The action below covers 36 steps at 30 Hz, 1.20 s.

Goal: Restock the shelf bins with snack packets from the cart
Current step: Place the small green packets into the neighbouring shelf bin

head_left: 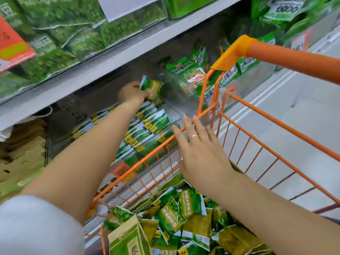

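grey shelf boards [103,68] run overhead, green packs stacked behind. one snack packet [151,89] is pinched in the left hand [131,93] over the clear shelf bin [176,92] (likely for dropping in). the right hand [199,144] is held open-fingered above the orange cart [257,142], where more packets [176,212] are heaped.

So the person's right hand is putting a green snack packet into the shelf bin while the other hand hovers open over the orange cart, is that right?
Not quite: it is the left hand that holds the green snack packet at the shelf bin. The right hand is the open one, fingers spread above the orange cart. The head view shows this.
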Tool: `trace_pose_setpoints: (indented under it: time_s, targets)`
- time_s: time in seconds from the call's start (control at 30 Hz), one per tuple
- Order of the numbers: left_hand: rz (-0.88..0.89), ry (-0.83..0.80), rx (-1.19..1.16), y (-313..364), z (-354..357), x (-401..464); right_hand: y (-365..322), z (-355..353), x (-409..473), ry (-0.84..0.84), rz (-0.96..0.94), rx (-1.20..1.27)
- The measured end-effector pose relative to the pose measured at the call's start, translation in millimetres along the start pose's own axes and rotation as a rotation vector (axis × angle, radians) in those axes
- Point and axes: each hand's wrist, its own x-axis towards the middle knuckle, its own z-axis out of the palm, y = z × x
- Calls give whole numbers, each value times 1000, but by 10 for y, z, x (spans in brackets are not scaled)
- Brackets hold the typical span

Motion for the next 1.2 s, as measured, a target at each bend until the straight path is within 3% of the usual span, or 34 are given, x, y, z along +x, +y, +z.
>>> trace_pose_setpoints:
  time_s: [0.17, 0.37, 0.6, 0.7, 0.8, 0.87, 0.93, 1.03, 1.1, 1.2]
  targets:
    - [44, 6, 232, -40, 111, 59, -23, -6, -5, -5, -5, 35]
    - [109, -216, 556, 9, 107, 263, -18, 36, 10, -7, -17, 35]
    - [203, -98, 837, 107, 405, 309, -39, 50, 15, -13, -22, 64]
    - [196, -23, 682, 73, 347, 225, -28, 36, 16, -14, -29, 61]
    - [131, 46, 239, 140, 68, -12, -26, 18, 19, -3, -21, 88]
    - [221, 90, 18, 157, -168, -354, -38, -7, 8, 6, -9, 109]
    - [402, 94, -57, 115, -393, -920, -58, -58, -24, 14, 4, 136]
    - [531, -35, -119, -112, -590, -1849, -63, -166, -87, 124, -30, 82]
    - [510, -236, -54, -308, -620, -2293, -53, -179, -134, 102, -114, 8]
    - [468, -564, 221, -552, -549, -2580, -79, -29, -212, -256, -268, -119]
